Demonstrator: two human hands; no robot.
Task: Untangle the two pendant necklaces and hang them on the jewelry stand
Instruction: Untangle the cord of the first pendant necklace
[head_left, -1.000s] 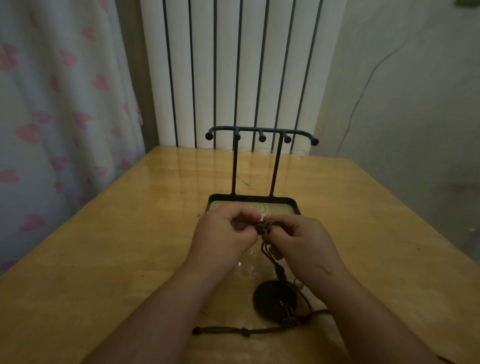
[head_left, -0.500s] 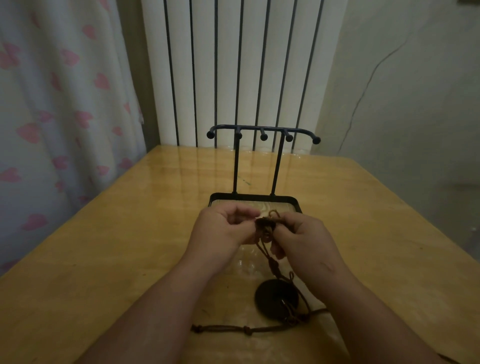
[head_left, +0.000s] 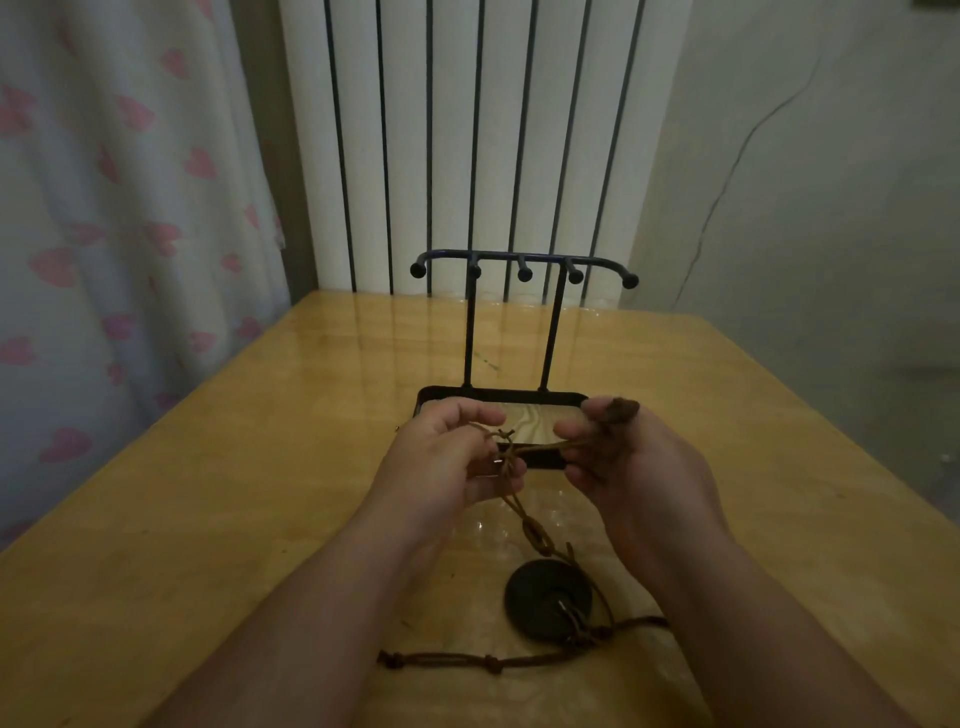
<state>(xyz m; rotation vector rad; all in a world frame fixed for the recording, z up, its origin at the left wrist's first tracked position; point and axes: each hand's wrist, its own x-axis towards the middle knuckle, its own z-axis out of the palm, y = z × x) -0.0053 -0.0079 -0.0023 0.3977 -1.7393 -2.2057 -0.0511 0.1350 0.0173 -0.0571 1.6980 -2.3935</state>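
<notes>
Necklace cords (head_left: 535, 451) stretched from left fingers (head_left: 506, 470), pinching knot, to right fingers (head_left: 574, 430), pinching bunched cord; pendant (head_left: 537, 597) on table (head_left: 260, 519).

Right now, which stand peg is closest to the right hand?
The rightmost peg, on the curved end of the jewelry stand, just above the right hand; the other four sit further left.

Single head-worn view, angled forward and down — close above the hands (head_left: 540, 462), table (head_left: 208, 519) beyond
</notes>
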